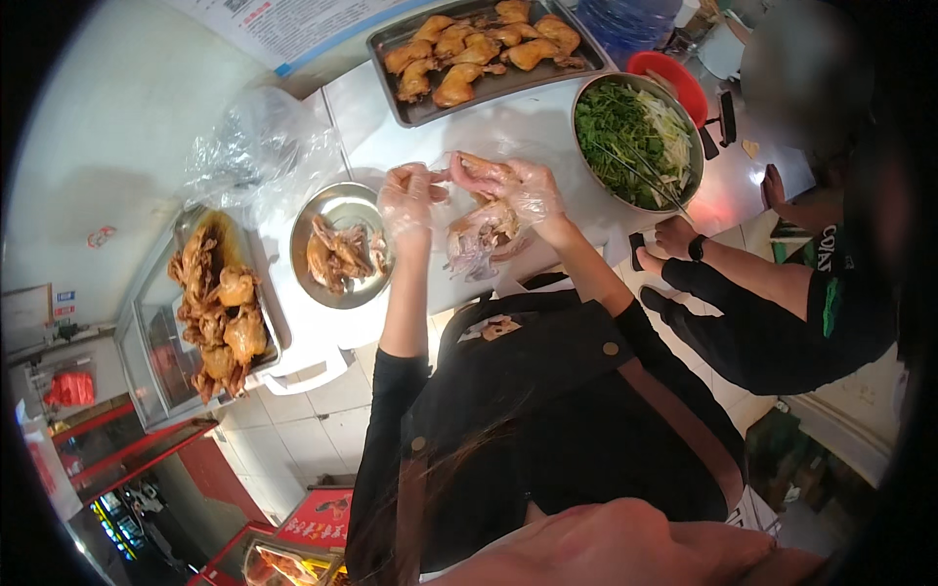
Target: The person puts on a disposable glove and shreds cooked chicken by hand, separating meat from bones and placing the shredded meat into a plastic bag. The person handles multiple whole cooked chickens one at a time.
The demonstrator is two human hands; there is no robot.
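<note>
Both my hands wear clear plastic gloves over the white table [388,139]. My right hand [533,192] grips a strip of cooked chicken [480,172] with skin on it. At that strip's left end, my left hand [410,194] pinches a small bit of meat. Below the strip, near the right hand, is a partly torn chicken carcass [476,234]; whether it is joined to the strip I cannot tell. Just left of my left hand, a round steel bowl [304,275] holds pulled chicken pieces [337,253].
A tray [410,116] of browned chicken legs stands at the back. To the right is a bowl [634,205] of chopped greens with chopsticks. Whole cooked chickens [220,308] fill a left tray. A crumpled plastic bag [256,146] lies behind. Another person [769,293] sits at right.
</note>
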